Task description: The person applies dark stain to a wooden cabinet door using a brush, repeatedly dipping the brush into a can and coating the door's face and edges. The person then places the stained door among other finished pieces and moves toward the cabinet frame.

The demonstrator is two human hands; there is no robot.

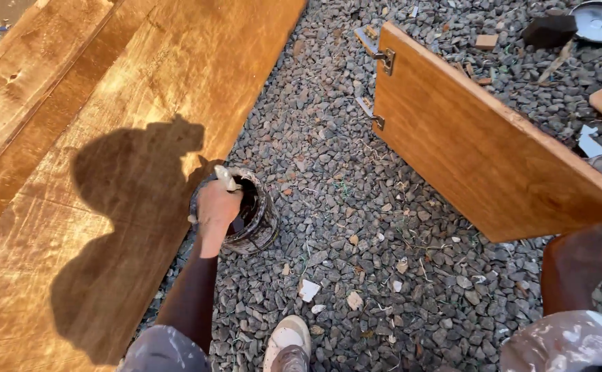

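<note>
Reaching forward and slightly inward, your left arm runs from the bottom edge of the view up to the stain-smeared can (249, 215), with the elbow low and the forearm nearly straight. Your left hand (217, 207) sits over the near rim of the can, knuckles up, wrist bent a little downward, and the fingers are curled tight around a pale brush handle (226, 178) whose tip sticks up above the fist. The working end of the brush is down inside the can and cannot be seen. The can stands upright on the grey gravel (356, 227), just beside the right edge of the large stained wooden panel (94, 138), which lies flat and fills the left half of the view; the shadow of your head and shoulders falls across that panel. Your right arm (583, 258) enters from the right edge, bent and held well apart from the can; the right hand itself lies outside the frame, so you cannot tell whether it is open or closed. Just above that arm a smaller stained board with two metal hinges (385, 60) on its left edge rests tilted on the gravel. A light shoe (287, 341) shows at the bottom, between both paint-spattered sleeves, and a round metal lid (600, 21) lies at the top right corner
</note>
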